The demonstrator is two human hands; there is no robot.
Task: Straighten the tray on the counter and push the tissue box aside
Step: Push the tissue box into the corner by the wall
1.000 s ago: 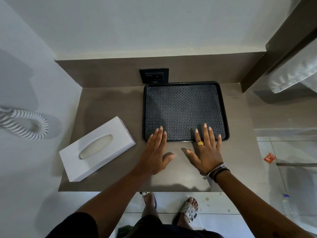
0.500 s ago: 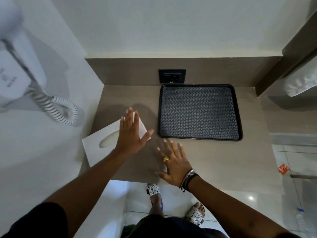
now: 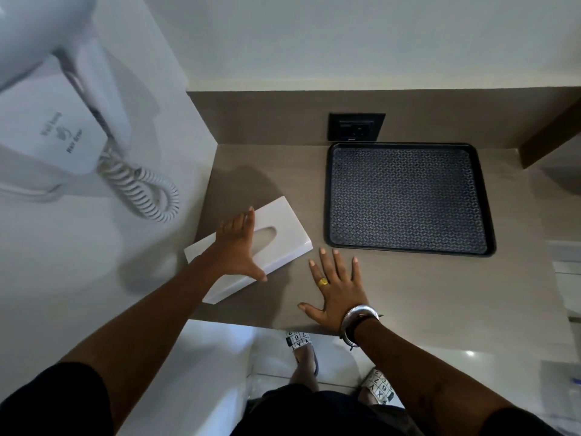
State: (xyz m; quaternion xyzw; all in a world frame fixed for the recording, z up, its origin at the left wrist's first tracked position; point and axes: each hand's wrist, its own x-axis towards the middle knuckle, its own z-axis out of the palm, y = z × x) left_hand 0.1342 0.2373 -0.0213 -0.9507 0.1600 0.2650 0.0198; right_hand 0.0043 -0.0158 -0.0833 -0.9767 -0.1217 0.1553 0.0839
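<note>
A black patterned tray [image 3: 408, 199] lies square against the back wall on the grey-brown counter [image 3: 424, 287], empty. A white tissue box [image 3: 283, 243] sits slanted at the counter's left end. My left hand [image 3: 235, 247] rests flat across the box's top, fingers at its far edge and thumb at its near side. My right hand [image 3: 338, 291] lies flat on the counter with fingers spread, between the box and the tray, touching neither.
A black wall socket [image 3: 356, 126] sits just behind the tray. A white wall hair dryer [image 3: 63, 127] with a coiled cord [image 3: 141, 190] hangs on the left wall beside the counter. The counter's front edge runs just under my right wrist.
Both hands left the tray's front edge. My left hand moved left onto the tissue box and now spans it. My right hand slid left and settled flat on the counter.
</note>
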